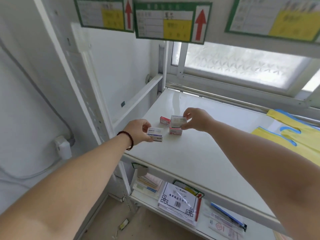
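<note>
My left hand, with a dark bead bracelet on its wrist, grips a small white medicine box with blue print, just above the white shelf. My right hand pinches a second white box by its right end, holding it on or just over a pink-and-white box that stands on the shelf. A red-and-white box lies on the shelf behind them.
Yellow plastic bags with blue trim lie on the shelf's right side. Green-framed labels with red arrows hang from the shelf above. The lower shelf holds paper packs and sleeves. A frosted window is behind; a white wall is at left.
</note>
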